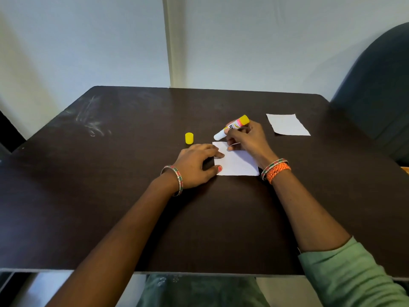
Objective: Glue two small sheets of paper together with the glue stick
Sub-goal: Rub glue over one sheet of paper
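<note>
Green sleeve seen at lower right of frame. Dark worktop fills middle. Near sheet of paper laid flat at centre, pinned at its left edge by fingertips and thumb of left hand, fingers extended. Uncapped glue stick gripped by curled fingers of right hand, white tip held above sheet's far left corner. Yellow cap stood upright left of stick. Second sheet laid apart, upper right.

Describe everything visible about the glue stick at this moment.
The glue stick is a small tube with a white body, a pink band, a yellow base and dark lettering that is partly hidden. It is uncapped; its yellow cap stands apart on the table. The right hand grips it tilted, tip pointing down-left, just above the far edge of the near paper. Contact with the paper cannot be told.
</note>
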